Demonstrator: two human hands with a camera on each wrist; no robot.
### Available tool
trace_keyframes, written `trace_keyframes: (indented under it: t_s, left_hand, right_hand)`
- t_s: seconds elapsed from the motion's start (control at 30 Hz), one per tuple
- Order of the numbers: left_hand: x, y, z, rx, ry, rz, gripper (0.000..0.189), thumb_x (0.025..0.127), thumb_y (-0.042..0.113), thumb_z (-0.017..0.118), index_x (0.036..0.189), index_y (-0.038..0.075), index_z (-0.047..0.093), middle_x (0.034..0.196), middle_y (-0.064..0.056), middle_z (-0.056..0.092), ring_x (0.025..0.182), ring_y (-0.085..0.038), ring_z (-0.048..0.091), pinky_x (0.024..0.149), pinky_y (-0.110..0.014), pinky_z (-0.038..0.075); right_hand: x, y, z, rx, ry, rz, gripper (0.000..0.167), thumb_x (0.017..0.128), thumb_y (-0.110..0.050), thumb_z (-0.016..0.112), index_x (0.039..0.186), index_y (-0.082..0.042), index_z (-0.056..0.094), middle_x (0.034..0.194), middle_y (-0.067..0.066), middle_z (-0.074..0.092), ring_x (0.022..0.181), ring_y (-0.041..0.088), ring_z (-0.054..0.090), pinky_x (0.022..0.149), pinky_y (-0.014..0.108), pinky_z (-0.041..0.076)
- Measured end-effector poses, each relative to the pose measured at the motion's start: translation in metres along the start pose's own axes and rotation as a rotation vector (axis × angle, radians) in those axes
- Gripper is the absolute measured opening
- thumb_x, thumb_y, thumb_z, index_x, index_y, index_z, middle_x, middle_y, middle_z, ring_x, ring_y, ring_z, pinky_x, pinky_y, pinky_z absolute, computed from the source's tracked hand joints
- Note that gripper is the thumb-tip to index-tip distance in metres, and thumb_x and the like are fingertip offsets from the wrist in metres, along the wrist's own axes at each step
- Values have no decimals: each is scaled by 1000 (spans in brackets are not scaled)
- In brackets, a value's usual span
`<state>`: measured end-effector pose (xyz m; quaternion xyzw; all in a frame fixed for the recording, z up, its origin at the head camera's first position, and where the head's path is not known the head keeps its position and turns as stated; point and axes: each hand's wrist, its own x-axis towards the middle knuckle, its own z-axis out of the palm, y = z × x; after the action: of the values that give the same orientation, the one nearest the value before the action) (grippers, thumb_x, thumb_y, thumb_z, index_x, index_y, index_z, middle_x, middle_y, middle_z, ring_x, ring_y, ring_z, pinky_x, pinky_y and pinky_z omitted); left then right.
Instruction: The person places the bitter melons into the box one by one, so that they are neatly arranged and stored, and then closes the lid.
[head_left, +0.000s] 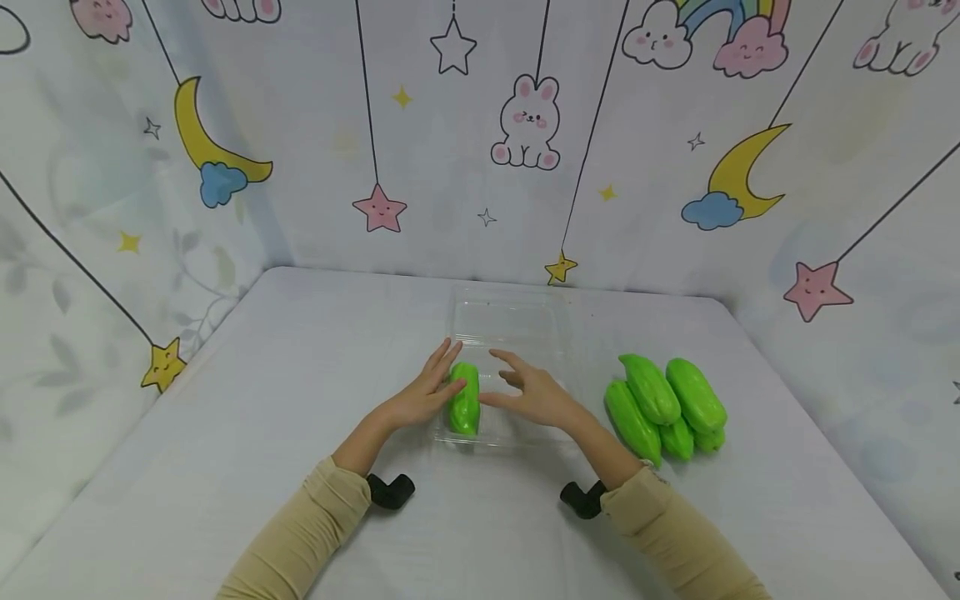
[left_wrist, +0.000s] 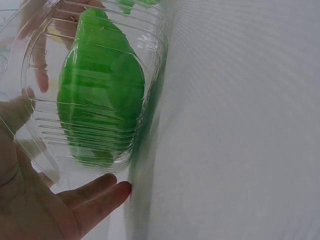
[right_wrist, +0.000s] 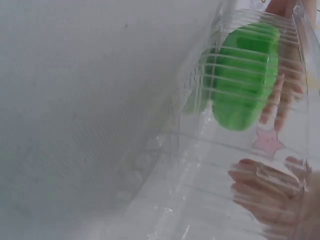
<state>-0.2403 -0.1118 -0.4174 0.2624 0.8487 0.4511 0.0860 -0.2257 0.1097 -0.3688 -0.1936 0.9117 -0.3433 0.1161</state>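
Note:
A clear plastic box point(head_left: 517, 440) lies on the table with its lid point(head_left: 510, 318) folded back behind it. One glossy green pepper point(head_left: 465, 404) rests lengthwise along the left side inside the box, seen through the ribbed wall in both wrist views. My left hand point(head_left: 420, 396) is at the box's left edge, fingers extended beside the pepper; in the left wrist view its fingertips point(left_wrist: 122, 189) are right by the box's wall. Over the middle of the box, my right hand point(head_left: 538, 395) has its fingers spread and loosely bent, holding nothing, a little right of the pepper.
Several green peppers point(head_left: 648, 392) are piled on the white tablecloth point(head_left: 315, 358) right of the box, close to my right forearm. A dark wrist-camera mount point(head_left: 392, 492) sticks out at each cuff. A cartoon-printed curtain point(head_left: 465, 150) stands behind the table.

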Motion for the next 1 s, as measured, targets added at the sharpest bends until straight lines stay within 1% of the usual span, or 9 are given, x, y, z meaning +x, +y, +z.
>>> trace_keyframes:
  t_s: [0.3,0.53,0.63,0.77,1.0]
  left_hand:
    - [0,0,0,-1,9,-1,63,99,33,37,149,18,1,152,-9,-12,137,-33,-6,103,-59,13]
    - [-1,1,0,1,6,0,63,99,33,38,149,17,1,151,-12,-12,137,-33,-6,103,-59,14]
    - [0,0,0,1,8,2,63,99,33,38,149,18,1,151,-12,-11,137,-33,-6,104,-58,14]
    - [0,0,0,0,9,9,63,99,32,38,149,16,2,151,-13,-11,137,-32,-6,104,-57,15]
    - [1,-2,0,8,10,12,64,99,33,38,149,16,1,151,-14,-11,137,-32,-6,104,-57,15]
  right_hand:
    - [-6,9,-8,4,27,-21,85,76,-54,66,145,-26,25,135,17,45,123,32,43,93,57,36]
    - [-13,16,-11,19,102,-49,81,75,-52,69,142,-26,32,133,14,48,122,29,44,93,53,38]
    - [-16,20,-14,18,131,-65,81,73,-51,71,141,-28,34,132,14,49,121,29,46,93,51,39]
    - [-19,24,-22,11,157,-83,80,73,-49,73,140,-29,34,131,14,50,120,29,47,94,50,39]
    - [-28,27,-38,45,182,-103,82,71,-40,77,141,-26,35,132,15,49,121,29,46,95,51,37]
